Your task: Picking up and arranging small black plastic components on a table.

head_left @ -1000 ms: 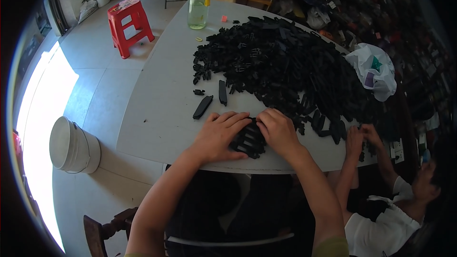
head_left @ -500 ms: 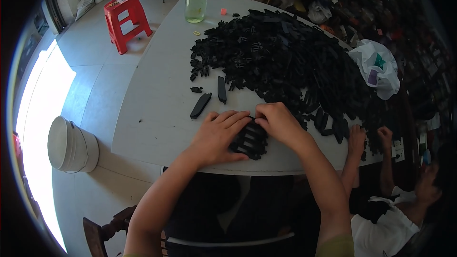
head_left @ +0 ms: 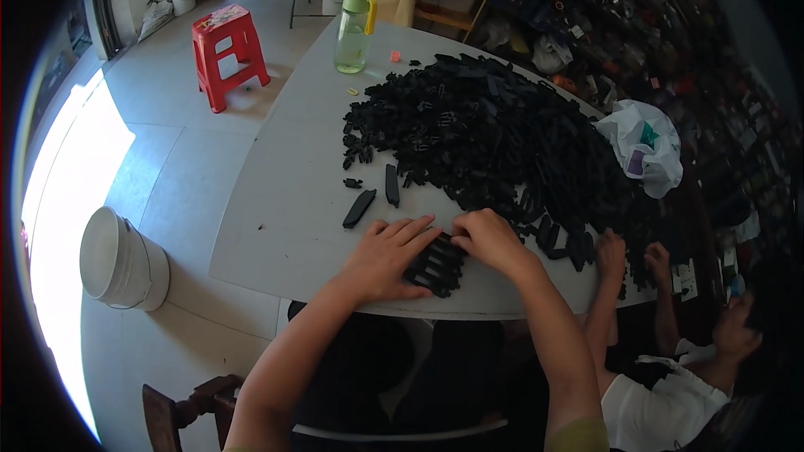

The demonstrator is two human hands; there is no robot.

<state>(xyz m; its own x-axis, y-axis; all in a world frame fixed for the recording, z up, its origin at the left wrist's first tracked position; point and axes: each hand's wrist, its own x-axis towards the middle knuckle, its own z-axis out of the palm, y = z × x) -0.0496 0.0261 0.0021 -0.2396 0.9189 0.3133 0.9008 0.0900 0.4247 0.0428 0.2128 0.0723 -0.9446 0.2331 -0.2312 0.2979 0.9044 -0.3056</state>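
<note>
A view from above over a pale desk (head_left: 276,226). At far left, on the floor, stands a stack of white buckets (head_left: 121,259), with a red stool (head_left: 228,50) farther back. Two loose black plastic strips (head_left: 373,197) lie apart on the desk, near the left hand (head_left: 385,255). That hand lies flat, fingers spread, touching the left side of a small gathered bundle of black parts (head_left: 435,264) at the near edge. The right hand (head_left: 490,238) curls over the bundle's right side, so both hands press it together between them. Behind and to the right spreads a very large heap of black parts (head_left: 502,134), still unsorted. Judging by this, only one small bundle is gathered and nearly all the work remains. At far right, another person's hands (head_left: 628,255) reach into the heap.
</note>
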